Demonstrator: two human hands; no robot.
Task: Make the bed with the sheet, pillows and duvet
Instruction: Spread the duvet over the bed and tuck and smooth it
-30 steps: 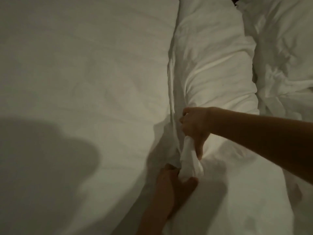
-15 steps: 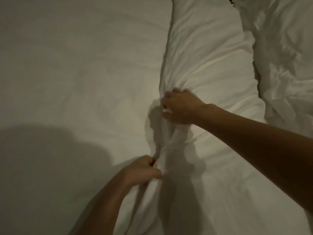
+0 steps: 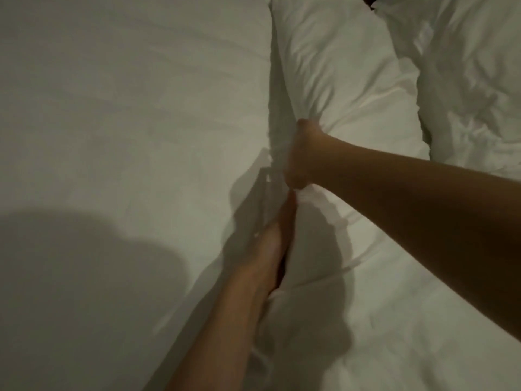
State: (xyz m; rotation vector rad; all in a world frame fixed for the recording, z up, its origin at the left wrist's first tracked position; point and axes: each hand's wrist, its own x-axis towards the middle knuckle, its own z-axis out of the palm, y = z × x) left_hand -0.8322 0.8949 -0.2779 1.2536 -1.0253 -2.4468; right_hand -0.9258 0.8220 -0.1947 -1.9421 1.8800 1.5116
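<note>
A long white pillow (image 3: pixel 344 88) lies down the middle of the bed, on the smooth white sheet (image 3: pixel 127 114). My right hand (image 3: pixel 303 153) reaches in from the right and grips the pillow's left edge, its fingers curled into the fabric. Just below it, my left hand (image 3: pixel 277 246) lies edge-on with straight fingers, slid into the gap between the pillow's edge and the sheet; its fingertips nearly touch my right hand. The image is dim and blurred.
Crumpled white bedding (image 3: pixel 473 80), a second pillow or the duvet, lies along the pillow's right side. The flat sheet fills the whole left half, with a large dark shadow (image 3: pixel 70 292) at the lower left.
My left hand has let go of the bunched fabric, straightened and slid up along the pillow's edge. My right hand has stayed at that edge and now grips it.
</note>
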